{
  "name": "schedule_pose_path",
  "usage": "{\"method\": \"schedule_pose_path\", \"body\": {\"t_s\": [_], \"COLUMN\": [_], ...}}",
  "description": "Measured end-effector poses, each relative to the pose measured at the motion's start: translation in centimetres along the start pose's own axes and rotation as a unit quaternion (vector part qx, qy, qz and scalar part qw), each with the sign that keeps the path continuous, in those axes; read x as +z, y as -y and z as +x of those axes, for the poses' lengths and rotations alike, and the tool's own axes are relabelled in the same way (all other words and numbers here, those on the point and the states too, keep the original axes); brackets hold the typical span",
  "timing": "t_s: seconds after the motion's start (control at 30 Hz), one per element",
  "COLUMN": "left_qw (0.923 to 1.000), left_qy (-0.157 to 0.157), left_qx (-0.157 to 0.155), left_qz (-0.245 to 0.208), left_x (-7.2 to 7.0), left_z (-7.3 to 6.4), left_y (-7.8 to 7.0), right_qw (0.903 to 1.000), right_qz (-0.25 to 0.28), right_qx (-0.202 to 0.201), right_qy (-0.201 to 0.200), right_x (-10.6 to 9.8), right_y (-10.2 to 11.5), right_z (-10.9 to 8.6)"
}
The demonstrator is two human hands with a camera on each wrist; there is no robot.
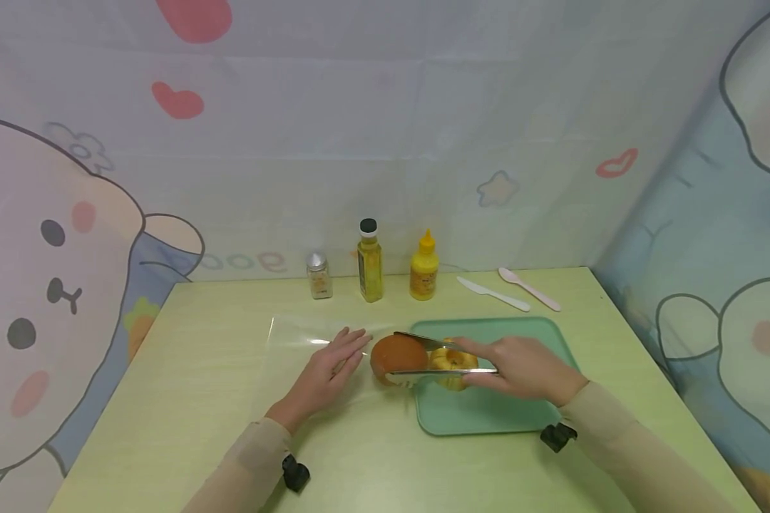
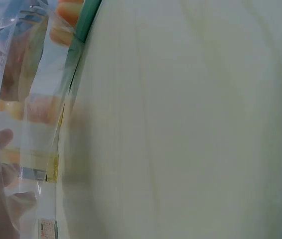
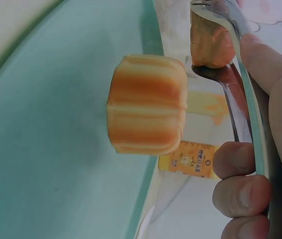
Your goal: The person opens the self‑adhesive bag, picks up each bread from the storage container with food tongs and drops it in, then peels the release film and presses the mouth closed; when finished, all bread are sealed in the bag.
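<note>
My right hand (image 1: pixel 526 367) grips metal tongs (image 1: pixel 445 371), whose arms lie around a round brown bun (image 1: pixel 398 355) just left of the tray. In the right wrist view the bun (image 3: pixel 211 45) sits between the tong ends. My left hand (image 1: pixel 327 374) is left of the bun, fingers extended and thumb apart, at a clear plastic bag (image 1: pixel 301 356). Through that bag (image 2: pixel 36 139) the left wrist view shows the left hand's fingers (image 2: pixel 5 137) and the bun. A yellow pumpkin-shaped bread (image 1: pixel 453 358) lies on the green tray (image 1: pixel 488 417), partly behind the tongs.
Along the back of the table stand a shaker jar (image 1: pixel 320 278), a dark-capped oil bottle (image 1: pixel 370 267) and a yellow squeeze bottle (image 1: pixel 424 271). A white plastic knife (image 1: pixel 493 294) and a pink spoon (image 1: pixel 529 288) lie behind the tray. A printed cloth backdrop (image 1: pixel 385 128) rises behind the table.
</note>
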State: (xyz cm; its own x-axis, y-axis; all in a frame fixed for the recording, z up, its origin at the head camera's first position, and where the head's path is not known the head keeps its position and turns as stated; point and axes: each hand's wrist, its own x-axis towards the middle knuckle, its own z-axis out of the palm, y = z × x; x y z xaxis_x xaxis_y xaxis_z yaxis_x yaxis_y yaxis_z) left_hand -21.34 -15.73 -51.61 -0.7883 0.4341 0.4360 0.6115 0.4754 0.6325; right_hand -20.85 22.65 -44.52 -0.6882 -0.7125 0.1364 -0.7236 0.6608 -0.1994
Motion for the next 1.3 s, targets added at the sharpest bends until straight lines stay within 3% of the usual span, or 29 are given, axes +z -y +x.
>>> {"method": "schedule_pose_path", "body": {"t_s": [0.27,0.47,0.73,0.93,1.13,1.3], "left_qw": [0.9998,0.9995,0.9987,0.999,0.9996,0.9988], "left_qy": [-0.002,0.008,0.031,0.039,0.023,-0.004], "left_qx": [0.019,0.015,-0.013,-0.006,0.003,0.016], "left_qz": [0.008,0.025,0.038,0.021,0.017,0.046], "left_x": [0.3,0.4,0.5,0.5,0.6,0.7], "left_z": [0.2,0.2,0.4,0.4,0.5,0.7], "left_y": [-0.2,-0.3,-0.6,-0.8,-1.1,-1.4], "right_qw": [0.9995,0.9986,0.9957,0.9944,0.9972,0.997], "right_qz": [-0.013,-0.034,-0.073,-0.078,-0.049,-0.051], "right_qx": [-0.006,-0.035,-0.047,-0.062,-0.039,-0.047], "right_qy": [0.03,0.023,0.032,0.036,0.041,0.034], "right_x": [0.2,-0.1,-0.4,0.0,0.1,0.1], "right_y": [0.4,0.9,1.4,1.5,2.3,3.1], "right_z": [1.5,2.4,3.7,4.3,5.2,5.8]}}
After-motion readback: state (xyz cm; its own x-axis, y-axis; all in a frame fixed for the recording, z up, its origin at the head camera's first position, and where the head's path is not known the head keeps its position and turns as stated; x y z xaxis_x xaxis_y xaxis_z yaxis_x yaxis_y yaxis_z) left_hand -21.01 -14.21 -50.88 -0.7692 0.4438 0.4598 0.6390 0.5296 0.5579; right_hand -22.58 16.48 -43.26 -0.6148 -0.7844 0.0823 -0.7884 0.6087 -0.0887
